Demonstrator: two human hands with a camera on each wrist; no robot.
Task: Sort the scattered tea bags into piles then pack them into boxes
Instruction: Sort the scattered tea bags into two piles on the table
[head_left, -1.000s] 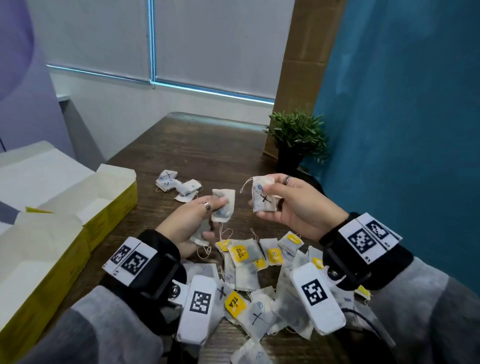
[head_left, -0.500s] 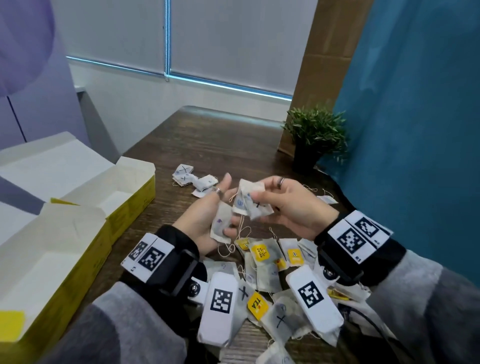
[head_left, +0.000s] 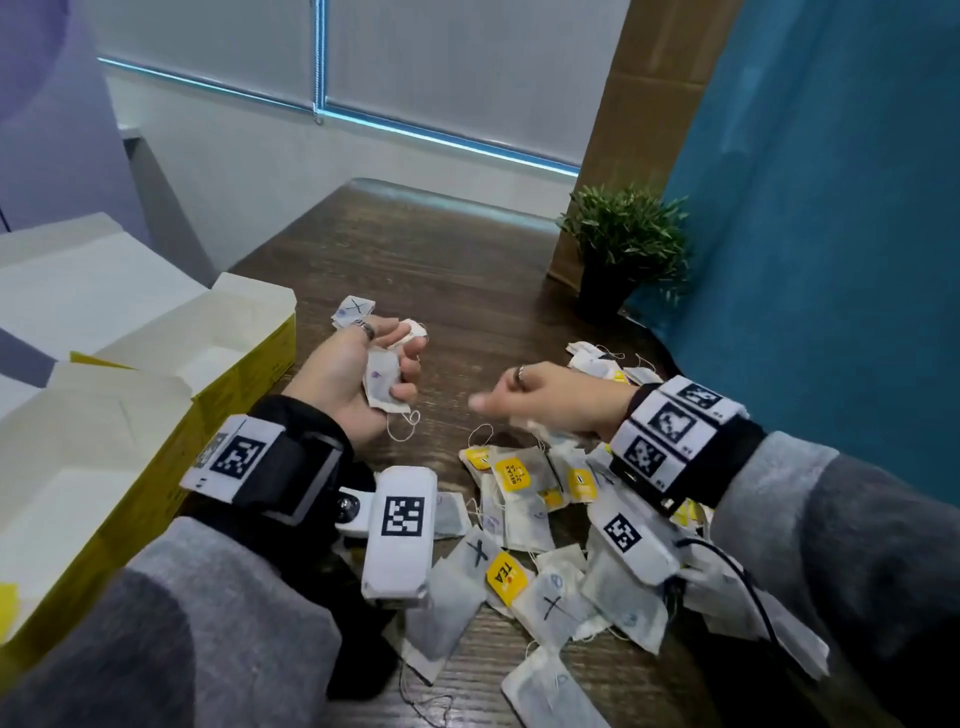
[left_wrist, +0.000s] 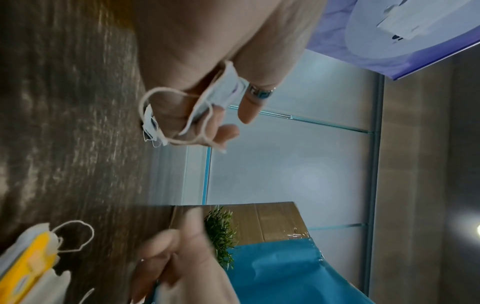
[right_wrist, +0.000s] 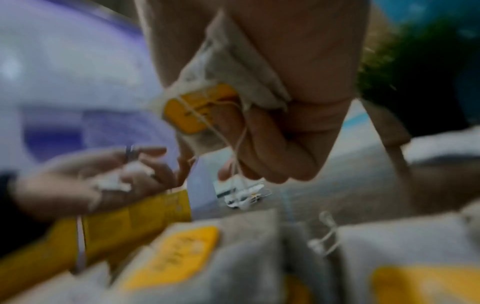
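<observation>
Two hands are in view: the left hand (head_left: 358, 376) and the right hand (head_left: 558, 400). Each wrist carries one black strap with coded markers. The left hand grips at least two tea bags (head_left: 383, 382), one of them marked in purple; the exact number in its curled fingers cannot be told. The right hand grips one yellow-tagged tea bag (right_wrist: 207, 107). Two open yellow boxes (head_left: 249, 332) stand on the bench (head_left: 415, 260). One potted plant (head_left: 626, 249) stands at the far right. A small pile of tea bags (head_left: 356, 312), at least two, lies beyond the left hand. The near heap of tea bags (head_left: 524, 519) holds well over a dozen, overlapping too much for a firm count; at least five there show yellow tags, and two show a pen cross.
</observation>
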